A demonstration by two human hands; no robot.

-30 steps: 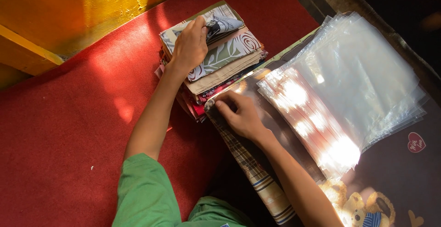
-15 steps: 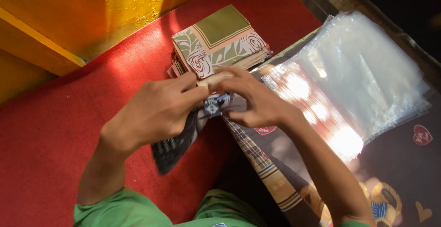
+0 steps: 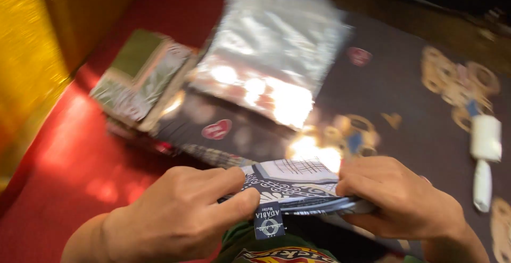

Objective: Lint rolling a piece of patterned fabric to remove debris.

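Red carpet [image 3: 64, 172] runs along a yellow wall [image 3: 21, 66] on the left, and a dark mat [image 3: 415, 109] printed with teddy bears and hearts covers the floor on the right, all of it smeared by motion blur. Close to the camera, both hands are on a folded dark blue and white patterned cloth [image 3: 295, 186], held low in the view, near the person's body, over the mat's near edge. The left hand [image 3: 175, 215] is closed on the cloth's left end, thumb on top, a small dark label hanging just below it. The right hand [image 3: 399, 196] has its fingers curled tight over the cloth's right end. Farther off, a stack of folded cloths [image 3: 138, 77] sits on the carpet, touching the mat's edge. Beside it, a pile of clear plastic bags [image 3: 271, 45] lies on the mat, glaring in sunlight. A white roller-shaped object [image 3: 484, 156] lies at the far right.
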